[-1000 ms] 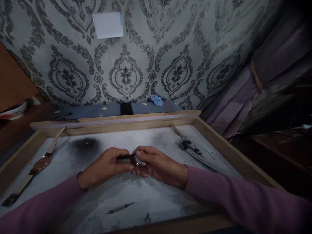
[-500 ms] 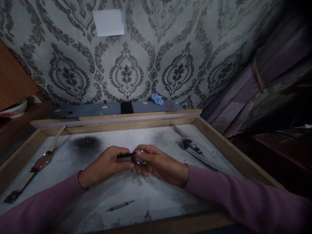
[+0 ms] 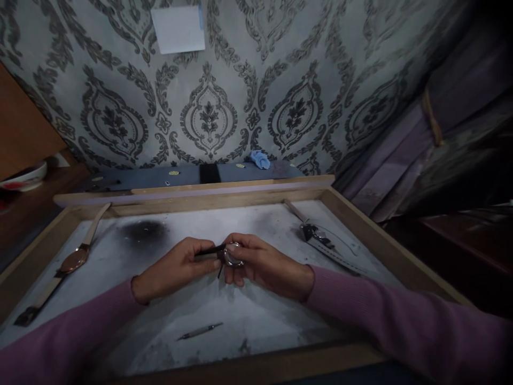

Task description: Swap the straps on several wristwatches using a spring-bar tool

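Note:
Over the middle of the tray, my right hand (image 3: 262, 262) grips a round, shiny metal watch case (image 3: 233, 255) between thumb and fingers. My left hand (image 3: 184, 264) pinches a dark watch strap (image 3: 210, 251) beside that case. Strap and case meet between the two hands; whether they are joined there I cannot tell. A thin dark end pokes out below the left thumb. Nearer to me on the white surface lies a slim metal spring bar tool (image 3: 199, 331).
The wooden-rimmed tray (image 3: 232, 200) also holds a watch with a brown face (image 3: 74, 260) at left and a dark watch with straps (image 3: 316, 238) at right. Behind its rim sits a crumpled blue cloth (image 3: 260, 159). A bowl (image 3: 26, 179) stands far left.
The camera view has shifted slightly. My hands keep hold of the watch; the case has tilted a little and more of its shiny metal shows.

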`<action>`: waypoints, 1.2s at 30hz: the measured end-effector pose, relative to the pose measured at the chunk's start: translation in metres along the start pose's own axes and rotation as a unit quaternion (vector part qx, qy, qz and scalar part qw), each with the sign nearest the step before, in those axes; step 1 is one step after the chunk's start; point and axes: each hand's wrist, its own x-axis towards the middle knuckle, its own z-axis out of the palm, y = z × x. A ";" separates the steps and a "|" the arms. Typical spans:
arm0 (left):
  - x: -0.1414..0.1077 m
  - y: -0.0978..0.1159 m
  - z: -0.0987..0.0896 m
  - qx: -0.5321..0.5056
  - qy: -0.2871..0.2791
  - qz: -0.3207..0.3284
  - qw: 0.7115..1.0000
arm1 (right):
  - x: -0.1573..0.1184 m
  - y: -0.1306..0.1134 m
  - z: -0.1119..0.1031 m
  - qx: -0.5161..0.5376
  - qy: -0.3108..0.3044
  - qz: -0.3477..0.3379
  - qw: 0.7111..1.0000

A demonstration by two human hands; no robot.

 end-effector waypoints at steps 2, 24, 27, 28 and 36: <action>0.000 -0.001 -0.001 0.003 0.004 -0.012 1.000 | 0.000 0.001 0.000 0.004 0.001 -0.001 1.000; -0.003 0.001 -0.002 -0.051 0.032 -0.053 0.997 | -0.006 -0.008 0.000 -0.174 -0.046 -0.032 0.983; -0.004 0.004 -0.001 -0.046 0.036 -0.058 0.997 | -0.006 -0.008 0.001 -0.180 -0.050 -0.035 0.982; -0.004 0.004 -0.001 -0.044 0.039 -0.060 0.996 | -0.007 -0.007 0.001 -0.184 -0.049 -0.036 0.981; -0.006 0.001 -0.001 -0.036 0.040 -0.039 0.998 | -0.011 -0.003 0.005 -0.260 -0.004 -0.085 0.962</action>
